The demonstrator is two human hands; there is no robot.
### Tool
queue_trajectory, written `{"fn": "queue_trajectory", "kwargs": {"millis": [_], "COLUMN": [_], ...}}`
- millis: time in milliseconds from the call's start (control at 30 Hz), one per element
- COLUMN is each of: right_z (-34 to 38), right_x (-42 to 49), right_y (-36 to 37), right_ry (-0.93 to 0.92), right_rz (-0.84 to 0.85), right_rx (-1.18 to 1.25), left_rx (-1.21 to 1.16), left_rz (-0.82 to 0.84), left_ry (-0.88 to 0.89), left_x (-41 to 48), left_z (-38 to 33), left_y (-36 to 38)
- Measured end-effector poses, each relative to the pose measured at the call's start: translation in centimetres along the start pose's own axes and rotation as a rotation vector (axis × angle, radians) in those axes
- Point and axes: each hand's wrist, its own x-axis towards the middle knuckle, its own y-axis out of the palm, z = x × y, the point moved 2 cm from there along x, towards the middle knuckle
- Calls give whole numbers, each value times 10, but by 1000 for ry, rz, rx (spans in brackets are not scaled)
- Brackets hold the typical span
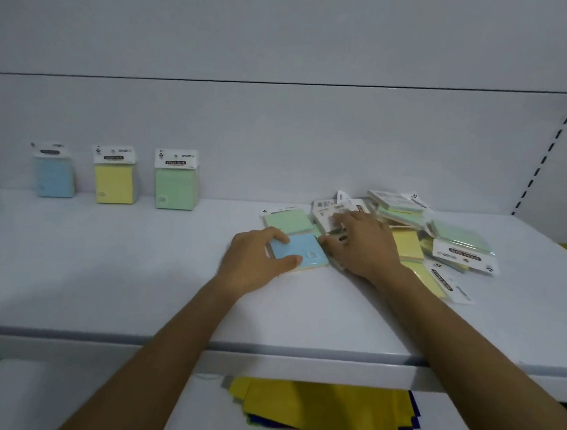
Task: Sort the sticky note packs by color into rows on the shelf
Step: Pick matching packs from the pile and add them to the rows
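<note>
A person's left hand (258,261) holds a flat blue pack (305,254) of sticky notes on a white shelf (115,271). Its grip is clamped across the pack, with the thumb on the near edge and the forefinger over the far edge. The pack lies on the shelf surface near the middle, just left of a loose pile (458,236) of green, yellow and white-labelled packs.

The right hand (361,244) lies on the left side of that pile, fingers spread over a white-labelled pack. Motion blur hides its fingertips, so it cannot be told whether its grip is closed on anything.

A flat green pack (287,219) lies just behind the blue one, touching the pile's edge.

At the far left, well apart from the hands, three packs stand upright in a row against the back panel (272,143): a standing blue pack (55,179), a standing yellow pack (115,183) and a standing green pack (176,187), each with a white header card on top and gaps between them.

Below the shelf's front edge, yellow sheets (316,405) with a dark blue edge show on a lower level.
</note>
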Motion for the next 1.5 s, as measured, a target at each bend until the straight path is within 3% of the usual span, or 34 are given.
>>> {"fn": "queue_trajectory", "kwargs": {"millis": [133, 267, 367, 433, 500, 567, 667, 733, 867, 967, 1067, 1133, 1233, 1267, 1400, 1500], "right_z": [1, 0, -4, -4, -4, -4, -4, -3, 0, 3, 1, -3, -1, 0, -2, -1], "right_x": [-7, -11, -12, -14, -15, -16, -20, -19, -15, -17, -18, -18, -21, -20, -15, -14], "right_y": [-7, -19, -15, -11, -13, -18, -21, -20, -20, -29, -35, -35, -22, -17, -15, -16], "right_ry": [12, 18, 5, -33, -41, -30, -39, -50, -109, -43, 84, 62, -105, -155, -171, -202], "right_rz": [-110, -279, -111, 51, 124, 199, 294, 218, -92, -321, -403, -299, 100, 161, 190, 84], "right_rx": [-52, 138, 155, 86, 89, 118, 68, 27, 45, 313, 629, 704, 306, 185, 121, 69], "left_rx": [-45, -83, 73, 18, -239, -526, -678, -714, -760, -787, -723, -719, -739, -742, -607, -591], "left_rz": [10, -40, -20, 30, 56, -21, -169, -215, -315, -393, -386, -399, -429, -410, -192, -157], "left_ry": [10, -38, -65, -63, -71, -102, -118, -95, -77, -107, -78, -67, -104, -108, -79, -74], "left_x": [-3, 0, 0, -2, -3, -3, -2, -1, 1, 4, 5, 5, 7, 8, 7, 7], "left_z": [-1, 3, -2, -2, 0, 1, 2, 4, 7, 8, 8, 8, 8, 8, 6, 7], "left_y": [0, 0, 2, 3, 0, -6, -13, -15, -16, -17, -17, -17, -16, -16, -9, -7]}}
